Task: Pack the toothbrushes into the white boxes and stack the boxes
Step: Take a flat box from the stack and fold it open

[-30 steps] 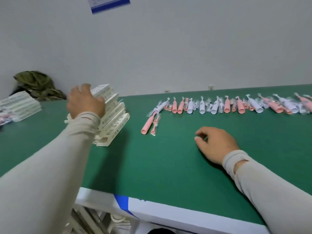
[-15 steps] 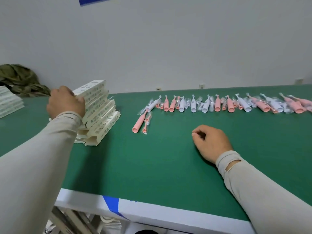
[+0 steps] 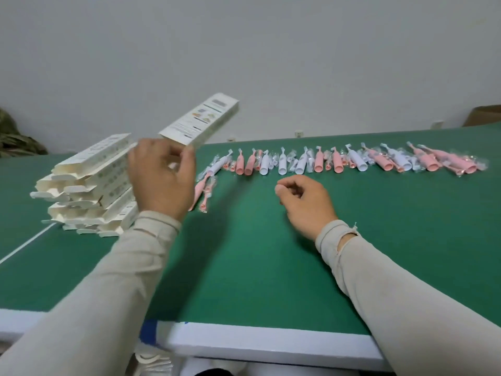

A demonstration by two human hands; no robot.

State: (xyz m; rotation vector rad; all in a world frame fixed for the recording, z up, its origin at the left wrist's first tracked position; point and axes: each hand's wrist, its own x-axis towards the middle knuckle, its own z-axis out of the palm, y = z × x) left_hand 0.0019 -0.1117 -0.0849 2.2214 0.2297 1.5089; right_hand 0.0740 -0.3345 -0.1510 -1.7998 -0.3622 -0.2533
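Nearest, at right of centre: right hand (image 3: 306, 203), resting on the green table (image 3: 257, 267), fingers loosely curled, nothing held. Just beyond the knuckles, in a band across the middle right of the frame: row of toothbrushes (image 3: 352, 161), pink and white handles in clear wrappers, long axes running roughly near to far, open butt ends toward the viewer, heads toward the wall. Closest handles straight ahead of the right hand; far end of the row well apart, toward the right edge.

Left of centre, raised off the table: left hand (image 3: 162, 180), fingers and thumb pinching the near end of one white box (image 3: 202, 119). Box long axis slanting up and to the right, far end highest, above the left end of the row. Whether the gripped end stands open: cannot tell, hand in the way.

Partly behind the left wrist, lying apart from the row: a pink toothbrush (image 3: 198, 191) with a wrapped brush head beside it.

Mid left: stack of white boxes (image 3: 89, 185), flaps open toward the viewer, leaning.

Judgement: right hand the nearer one for picking a brush, box mouth needing to turn toward it.
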